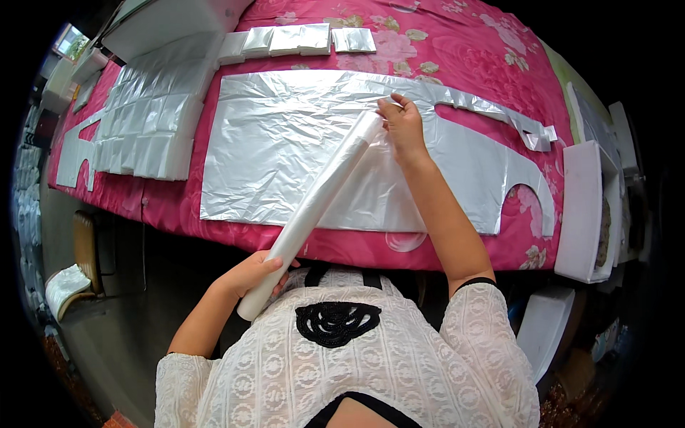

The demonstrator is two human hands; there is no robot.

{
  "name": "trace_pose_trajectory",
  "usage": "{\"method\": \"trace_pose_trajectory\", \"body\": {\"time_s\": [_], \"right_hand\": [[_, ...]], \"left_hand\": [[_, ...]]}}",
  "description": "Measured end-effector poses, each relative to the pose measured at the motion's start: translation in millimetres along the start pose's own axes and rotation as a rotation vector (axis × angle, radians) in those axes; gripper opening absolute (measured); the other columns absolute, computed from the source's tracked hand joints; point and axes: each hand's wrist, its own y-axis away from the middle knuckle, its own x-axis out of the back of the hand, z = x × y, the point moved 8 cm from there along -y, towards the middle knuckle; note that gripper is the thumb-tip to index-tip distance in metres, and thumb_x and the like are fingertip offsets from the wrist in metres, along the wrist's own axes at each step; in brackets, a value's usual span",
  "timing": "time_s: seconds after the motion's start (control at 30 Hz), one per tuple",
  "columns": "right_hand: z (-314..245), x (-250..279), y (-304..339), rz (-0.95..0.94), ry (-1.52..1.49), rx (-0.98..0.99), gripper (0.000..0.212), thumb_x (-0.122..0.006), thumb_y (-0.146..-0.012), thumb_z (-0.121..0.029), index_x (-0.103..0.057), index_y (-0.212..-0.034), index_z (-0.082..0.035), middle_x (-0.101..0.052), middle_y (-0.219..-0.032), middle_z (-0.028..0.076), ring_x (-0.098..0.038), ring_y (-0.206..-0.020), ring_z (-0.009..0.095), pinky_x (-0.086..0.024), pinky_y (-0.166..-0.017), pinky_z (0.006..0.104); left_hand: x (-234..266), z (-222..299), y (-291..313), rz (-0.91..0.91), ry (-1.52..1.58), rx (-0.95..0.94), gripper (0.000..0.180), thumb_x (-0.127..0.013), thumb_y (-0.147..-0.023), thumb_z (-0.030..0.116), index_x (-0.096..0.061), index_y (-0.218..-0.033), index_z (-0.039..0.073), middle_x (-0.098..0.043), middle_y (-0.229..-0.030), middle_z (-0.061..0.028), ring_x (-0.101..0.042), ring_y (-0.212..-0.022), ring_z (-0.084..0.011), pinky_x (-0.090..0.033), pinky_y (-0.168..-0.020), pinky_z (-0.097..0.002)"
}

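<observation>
1. Pink floral cloth (457, 57) covers the table from the left edge to the right edge of the view.
2. Silvery plastic sheet (285, 143), cut to a bag outline with a curved notch at its right end, lies flat on the cloth in front of the person.
3. Stacked plastic bags (150, 121) lie in overlapping rows on the cloth, left of the flat sheet and apart from it.
4. Rolled plastic tube (314, 200), white and translucent, runs diagonally from the table edge up over the flat sheet. Its lower end projects past the table edge toward the person's chest.
5. Folded bag packets (296, 39) sit in a row along the far side of the cloth.
6. Left hand (253, 274) is closed around the lower end of the rolled tube.
7. Right hand (403, 128) pinches the upper end of the rolled tube, fingers curled on the film, above the flat sheet.
</observation>
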Motion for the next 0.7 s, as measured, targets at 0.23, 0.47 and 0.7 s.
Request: {"method": "trace_pose_trajectory", "body": {"time_s": [0.23, 0.47, 0.7], "right_hand": [[4.3, 12.4, -0.6, -0.348, 0.472, -0.217, 0.029, -0.065, -0.082, -0.030, -0.063, -0.093, -0.004, -0.061, -0.080, 0.001, -0.053, -0.064, 0.008, -0.043, -0.056, 0.0222], [21.4, -20.7, 22.7, -0.735, 0.538, -0.368, 0.022, -0.065, -0.083, -0.024, -0.064, -0.086, -0.002, -0.059, -0.070, 0.001, -0.053, -0.060, 0.007, -0.041, -0.052, 0.0211], [-6.2, 15.4, -13.9, -0.430, 0.621, -0.170, 0.018, -0.065, -0.083, -0.017, -0.064, -0.081, 0.001, -0.060, -0.069, 0.001, -0.052, -0.061, 0.007, -0.042, -0.055, 0.0224]], "left_hand": [[6.5, -23.6, -0.8, 0.034, 0.043, 0.051, 0.073, -0.069, -0.069, 0.058, -0.052, -0.113, 0.002, -0.054, -0.069, -0.0036, -0.053, -0.053, -0.0113, -0.044, -0.050, -0.0257], [5.2, -21.2, 3.2, 0.055, 0.041, 0.089, 0.058, -0.067, -0.077, 0.040, -0.048, -0.117, 0.002, -0.054, -0.075, -0.0042, -0.053, -0.060, -0.0106, -0.046, -0.057, -0.0246], [13.7, -33.5, 11.8, 0.005, 0.019, 0.129, 0.050, -0.068, -0.074, 0.020, -0.049, -0.116, -0.002, -0.060, -0.083, -0.0082, -0.056, -0.066, -0.0121, -0.049, -0.063, -0.0259]]}}
